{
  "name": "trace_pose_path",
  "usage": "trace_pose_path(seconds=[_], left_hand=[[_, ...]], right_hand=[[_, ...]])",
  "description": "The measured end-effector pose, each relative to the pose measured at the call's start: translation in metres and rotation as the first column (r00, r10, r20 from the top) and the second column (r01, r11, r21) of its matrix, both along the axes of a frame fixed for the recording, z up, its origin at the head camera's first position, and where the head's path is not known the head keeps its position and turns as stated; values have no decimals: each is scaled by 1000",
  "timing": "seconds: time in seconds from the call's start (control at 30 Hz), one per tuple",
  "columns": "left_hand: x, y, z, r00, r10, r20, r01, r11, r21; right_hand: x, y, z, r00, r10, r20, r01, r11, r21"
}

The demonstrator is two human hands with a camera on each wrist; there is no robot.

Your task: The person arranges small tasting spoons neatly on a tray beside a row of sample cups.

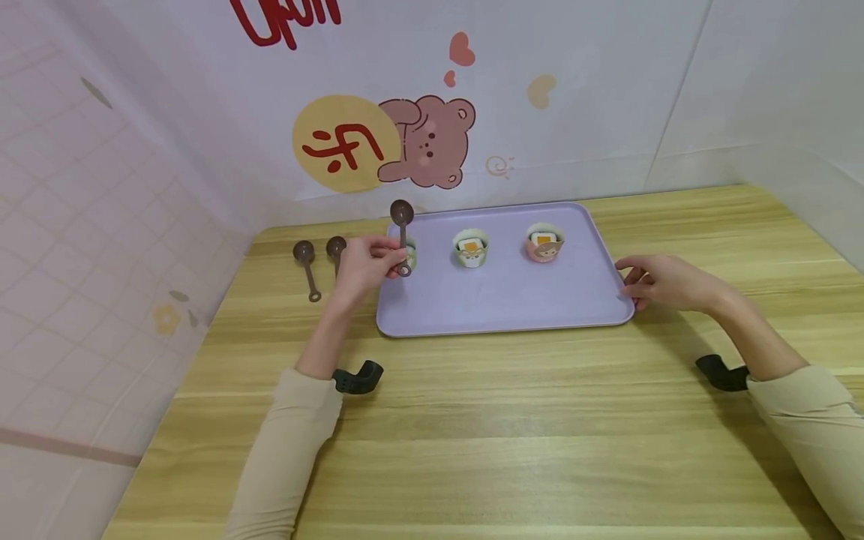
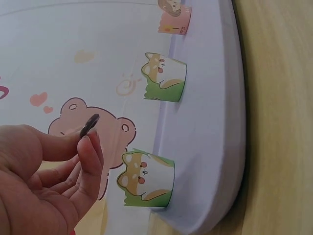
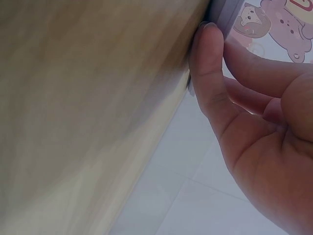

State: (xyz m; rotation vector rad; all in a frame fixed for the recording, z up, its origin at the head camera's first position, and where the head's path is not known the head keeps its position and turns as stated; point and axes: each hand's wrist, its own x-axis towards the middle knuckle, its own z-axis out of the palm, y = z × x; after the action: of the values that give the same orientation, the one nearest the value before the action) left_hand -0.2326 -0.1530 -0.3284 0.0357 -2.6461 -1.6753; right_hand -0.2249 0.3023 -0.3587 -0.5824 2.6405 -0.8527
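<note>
In the head view my left hand [image 1: 364,264] pinches a brown measuring spoon [image 1: 402,214] by its handle, bowl upward, over the left end of the lilac tray [image 1: 499,296]. The left wrist view shows the end of the spoon's handle [image 2: 90,124] between thumb and fingers of the hand [image 2: 54,181]. My right hand [image 1: 671,281] grips the tray's right rim near the front corner. Three paper cupcake cups stand in a row on the tray: a pink one [image 1: 543,253], a green one [image 1: 471,257], and another green cup [image 1: 412,255] partly hidden by my left hand.
Two more brown measuring spoons lie left of the tray: one spoon [image 1: 306,259] in full view, another spoon [image 1: 335,246] partly behind my left hand. White and orange pieces sit in the visible cups. A wall sheet with a bear print [image 1: 435,142] rises behind the wooden table [image 1: 499,420].
</note>
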Motion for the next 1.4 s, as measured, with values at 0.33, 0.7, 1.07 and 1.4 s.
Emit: trace_pose_path(seconds=[0.33,0.7,1.07,1.4], left_hand=[[-2,14,-7,999,31,-31,-29,996,80],[-5,23,-14,997,68,-30,-64,993,101],[-10,33,-26,995,81,-52,-77,994,79],[-13,40,-35,996,78,-51,-75,996,50]], right_hand=[[0,1,0,1000,-2,5,2,1000,-4],[0,0,1,1000,-5,10,5,1000,-17],[-1,1,-2,1000,-6,14,6,1000,-23],[-1,1,-1,1000,-6,12,6,1000,-17]])
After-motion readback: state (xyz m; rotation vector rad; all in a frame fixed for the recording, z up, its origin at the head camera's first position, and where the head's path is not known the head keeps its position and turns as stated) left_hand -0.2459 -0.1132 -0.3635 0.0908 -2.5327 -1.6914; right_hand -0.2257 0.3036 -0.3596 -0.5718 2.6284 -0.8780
